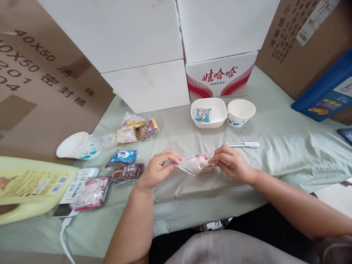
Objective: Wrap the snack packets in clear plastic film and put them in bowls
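Observation:
Between my two hands a clear plastic bag (pixel 194 165) is stretched, with red-and-cream wrapped snacks inside at its right part. My left hand (pixel 161 167) pinches the loose left end of the bag. At the other end, my right hand (pixel 232 164) grips the bag by the snacks. A white utility knife (pixel 242 145) lies just beyond my right hand. Farther back stands a white rectangular tray (pixel 217 119) holding a blue snack packet (pixel 202 115). Beside it is a white paper bowl (pixel 241 113) with a teal leaf print.
To the left lie a blue packet (pixel 121 158), a brown cocoa packet (pixel 128 173), bagged yellow snacks (pixel 126 134) and a red-edged packet (pixel 90 193). A second paper bowl (pixel 79 146) lies tipped. A yellow jug (pixel 33 187) and white power strip (pixel 79 185) are near. Boxes (pixel 148 88) wall the back.

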Tool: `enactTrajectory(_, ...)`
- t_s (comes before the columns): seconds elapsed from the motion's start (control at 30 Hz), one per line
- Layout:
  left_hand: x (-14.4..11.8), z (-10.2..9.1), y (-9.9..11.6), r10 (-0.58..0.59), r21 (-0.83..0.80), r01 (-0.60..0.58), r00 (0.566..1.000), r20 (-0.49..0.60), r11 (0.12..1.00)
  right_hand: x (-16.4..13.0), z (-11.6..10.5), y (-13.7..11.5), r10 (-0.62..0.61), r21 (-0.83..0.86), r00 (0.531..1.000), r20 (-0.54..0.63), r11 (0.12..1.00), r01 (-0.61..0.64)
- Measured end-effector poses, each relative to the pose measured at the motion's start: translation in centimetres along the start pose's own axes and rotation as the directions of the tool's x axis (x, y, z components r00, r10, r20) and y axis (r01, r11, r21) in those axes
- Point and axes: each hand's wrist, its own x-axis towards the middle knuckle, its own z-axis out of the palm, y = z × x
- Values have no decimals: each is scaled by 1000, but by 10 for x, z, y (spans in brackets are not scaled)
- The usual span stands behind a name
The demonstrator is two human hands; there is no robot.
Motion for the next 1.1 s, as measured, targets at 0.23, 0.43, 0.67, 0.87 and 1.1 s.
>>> enactTrajectory(0.23, -5, -32, -20, -89, 465, 123, 991, -95, 877, -6, -23, 25, 283, -136, 947, -155, 943, -304)
enactTrajectory(0.43, -1, -1, -12, 156, 642, 145, 909, -388, 753, -3, -9, 5, -2, -204, 974, -226, 978, -45)
enactTrajectory(0.67, 1, 39, 20, 16, 716, -58, 998, 65, 695, -1, -2, 5, 48, -178, 993, 110, 984, -28)
enactTrajectory(0.87, -20, 33, 54, -187, 439, -71, 835, 518, 896, 3, -26, -14, -153, -44, 957, 248, 985, 169)
enactTrajectory(1.1, -8, 40, 23, -273, 665, 138, 957, 102, 734, -4, -12, -15, 67, -261, 920, 386, 965, 39)
